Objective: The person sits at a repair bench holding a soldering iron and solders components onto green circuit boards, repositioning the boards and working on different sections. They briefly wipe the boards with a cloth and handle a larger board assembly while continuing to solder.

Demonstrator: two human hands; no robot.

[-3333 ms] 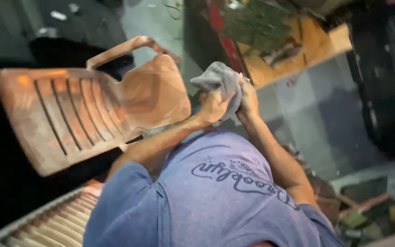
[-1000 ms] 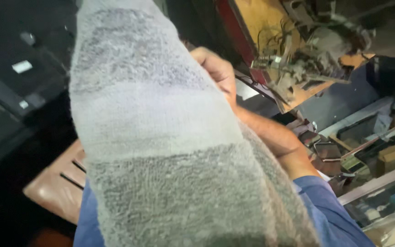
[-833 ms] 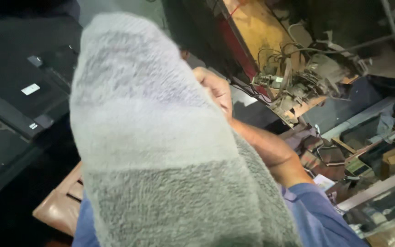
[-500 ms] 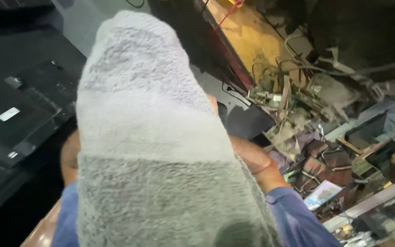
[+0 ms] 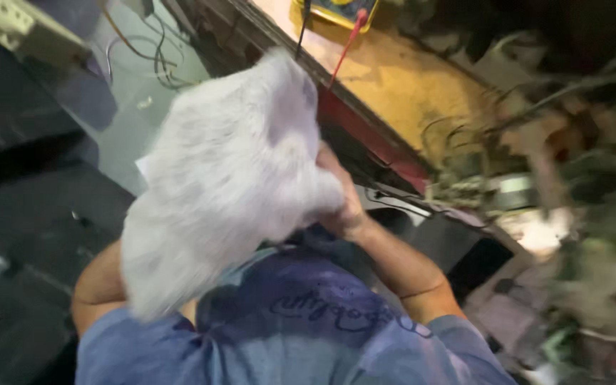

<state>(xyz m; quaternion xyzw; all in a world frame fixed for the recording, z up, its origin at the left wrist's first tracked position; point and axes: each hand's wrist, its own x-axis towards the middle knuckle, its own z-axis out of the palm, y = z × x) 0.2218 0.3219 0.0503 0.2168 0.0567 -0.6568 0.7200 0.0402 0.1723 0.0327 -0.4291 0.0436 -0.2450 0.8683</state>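
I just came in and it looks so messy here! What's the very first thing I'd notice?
The big fluffy grey towel in the middle, blurred and bunched up close to the camera. The person's right hand grips its right edge; the left hand is hidden behind it. Behind, at the top, a yellow meter sits on an orange bench beside tangled wires.

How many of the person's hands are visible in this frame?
1: the right hand grips the pale grey towel at its right edge. The left hand is hidden behind the towel; only its forearm shows.
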